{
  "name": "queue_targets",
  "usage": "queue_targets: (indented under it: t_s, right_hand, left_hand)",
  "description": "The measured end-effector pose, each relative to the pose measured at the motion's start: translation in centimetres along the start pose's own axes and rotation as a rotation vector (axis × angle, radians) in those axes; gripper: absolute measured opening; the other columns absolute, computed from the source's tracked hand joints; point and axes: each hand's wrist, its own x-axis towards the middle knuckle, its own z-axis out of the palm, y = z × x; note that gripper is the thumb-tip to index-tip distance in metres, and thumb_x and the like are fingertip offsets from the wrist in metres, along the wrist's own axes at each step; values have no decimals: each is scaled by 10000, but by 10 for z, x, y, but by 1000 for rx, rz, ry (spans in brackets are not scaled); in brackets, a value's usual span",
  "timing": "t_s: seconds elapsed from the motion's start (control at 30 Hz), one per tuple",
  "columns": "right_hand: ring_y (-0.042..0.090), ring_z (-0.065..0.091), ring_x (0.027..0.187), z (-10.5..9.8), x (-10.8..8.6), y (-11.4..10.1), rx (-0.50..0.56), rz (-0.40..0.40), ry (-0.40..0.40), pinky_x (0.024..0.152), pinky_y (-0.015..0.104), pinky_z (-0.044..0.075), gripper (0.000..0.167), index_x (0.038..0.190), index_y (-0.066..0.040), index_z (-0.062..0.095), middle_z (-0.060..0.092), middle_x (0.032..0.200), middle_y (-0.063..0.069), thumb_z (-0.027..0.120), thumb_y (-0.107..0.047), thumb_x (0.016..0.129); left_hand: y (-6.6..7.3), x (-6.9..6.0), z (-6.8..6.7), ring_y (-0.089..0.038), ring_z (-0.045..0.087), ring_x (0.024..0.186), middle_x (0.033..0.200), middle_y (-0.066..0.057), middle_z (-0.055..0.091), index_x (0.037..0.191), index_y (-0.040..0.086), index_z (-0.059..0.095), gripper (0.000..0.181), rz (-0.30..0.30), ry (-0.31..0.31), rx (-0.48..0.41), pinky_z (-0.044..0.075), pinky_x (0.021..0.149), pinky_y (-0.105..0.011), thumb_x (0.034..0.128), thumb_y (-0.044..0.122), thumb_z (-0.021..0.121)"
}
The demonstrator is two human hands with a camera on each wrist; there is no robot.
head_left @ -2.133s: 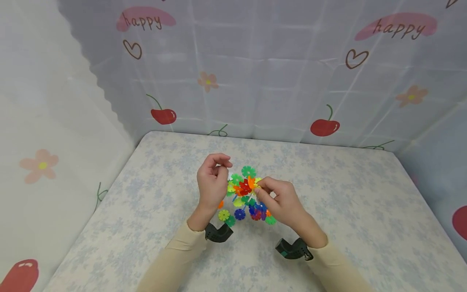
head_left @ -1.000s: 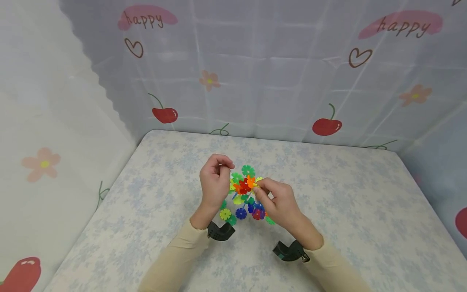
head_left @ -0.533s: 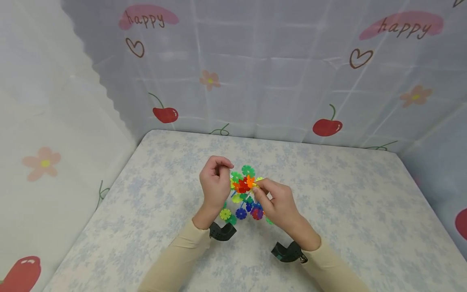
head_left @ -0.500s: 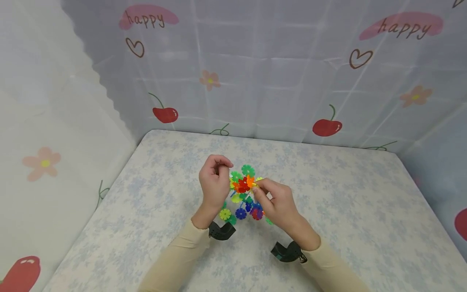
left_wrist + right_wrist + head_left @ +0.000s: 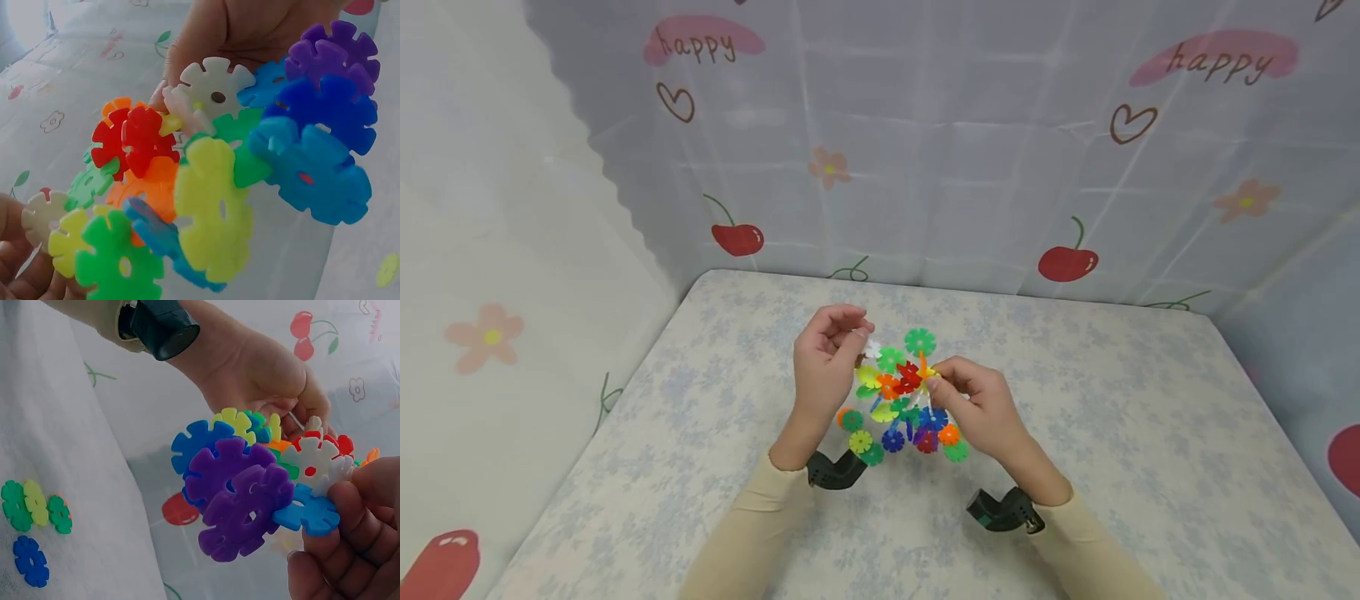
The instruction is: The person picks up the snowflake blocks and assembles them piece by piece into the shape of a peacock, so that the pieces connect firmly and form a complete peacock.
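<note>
A linked cluster of notched plastic snowflake discs hangs between my hands, with red discs (image 5: 908, 377) near its middle. My left hand (image 5: 827, 354) holds its left end, thumb and fingers by a white disc (image 5: 872, 348). My right hand (image 5: 976, 400) pinches the other end, beside yellow and upright orange pieces (image 5: 922, 363). In the left wrist view, a yellow-green disc (image 5: 214, 209) and a green disc (image 5: 119, 256) are closest, with dark blue discs (image 5: 331, 112) to the right. Purple discs (image 5: 240, 509) hang nearest in the right wrist view. Some finger contacts are hidden.
Several loose discs lie on the patterned tabletop (image 5: 1112, 417) below the cluster, including a yellow-green disc (image 5: 860, 442), a blue disc (image 5: 892, 441) and a green disc (image 5: 957, 452). A printed curtain (image 5: 925, 167) stands behind the table.
My left hand has shifted left and slightly up, and its fingers have loosened a little. The white disc now shows beside it. The cluster has turned, bringing the orange piece nearly edge-on.
</note>
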Motion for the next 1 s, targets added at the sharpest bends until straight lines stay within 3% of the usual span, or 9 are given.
queue_targets:
  t_s: [0.1, 0.17, 0.33, 0.4, 0.5, 0.6, 0.73, 0.87, 1.0]
  right_hand:
    - [119, 520, 550, -3, 0, 0, 65, 49, -24, 504, 254, 481, 143, 908, -2, 656, 599, 666, 80, 566, 95, 962]
    - [130, 541, 561, -6, 1, 0, 127, 89, -45, 530, 258, 507, 131, 908, 23, 643, 592, 673, 86, 548, 72, 983]
    - [154, 525, 624, -16, 3, 2, 330, 169, -136, 630, 275, 524, 183, 871, 32, 572, 484, 677, 46, 499, -3, 1036]
    - [162, 482, 625, -19, 4, 3, 399, 183, -165, 623, 283, 491, 201, 858, -13, 561, 431, 679, 42, 490, -25, 1046]
    - [161, 437, 627, -21, 4, 3, 463, 193, -161, 602, 307, 446, 231, 865, -118, 595, 396, 679, 45, 485, -39, 1053]
    - [155, 446, 632, -21, 4, 2, 478, 208, -125, 608, 280, 456, 273, 897, -204, 636, 404, 680, 35, 487, -34, 1051]
    - [128, 498, 640, -22, 4, 0, 467, 240, -104, 653, 229, 508, 281, 900, -215, 646, 447, 682, -11, 493, -30, 1046]
    - [95, 533, 642, -22, 4, -2, 460, 263, -89, 666, 217, 527, 284, 893, -214, 650, 509, 680, -58, 495, -29, 1043]
    - [84, 534, 636, -22, 4, -4, 476, 288, -76, 657, 208, 523, 300, 890, -221, 663, 554, 680, -107, 491, -29, 1044]
  left_hand:
    - [0, 2, -5, -64, 654, 747, 898, 28, 731, 1053, -138, 625, 145, 8, -77, -82, 588, 663, -220, 963, -65, 538]
    - [0, 3, -10, -57, 685, 812, 935, 122, 726, 1056, -184, 605, 174, 22, -166, -146, 611, 732, -232, 940, -77, 531]
    - [-1, 8, -23, -18, 713, 823, 992, 183, 736, 1032, -207, 634, 171, 82, -361, -166, 615, 787, -237, 887, -120, 606]
    - [-1, 9, -25, -11, 714, 793, 957, 186, 738, 991, -175, 671, 127, 124, -358, -117, 616, 756, -241, 877, -130, 642]
    - [0, 10, -26, -7, 699, 766, 922, 192, 733, 943, -140, 697, 91, 181, -292, -70, 605, 726, -224, 857, -146, 669]
    - [4, 10, -26, -19, 701, 794, 895, 0, 775, 922, -120, 717, 105, 209, -270, -30, 607, 758, -221, 836, -159, 671]
    - [9, 9, -26, -126, 735, 798, 890, -254, 743, 905, -81, 759, 129, 246, -337, 55, 618, 790, -239, 822, -149, 688]
    - [11, 10, -25, -217, 738, 726, 862, -204, 766, 896, -53, 781, 128, 312, -342, 146, 614, 729, -218, 814, -123, 713]
    - [12, 10, -25, -205, 730, 667, 816, -170, 772, 898, -53, 783, 114, 320, -336, 196, 588, 654, -189, 817, -103, 721]
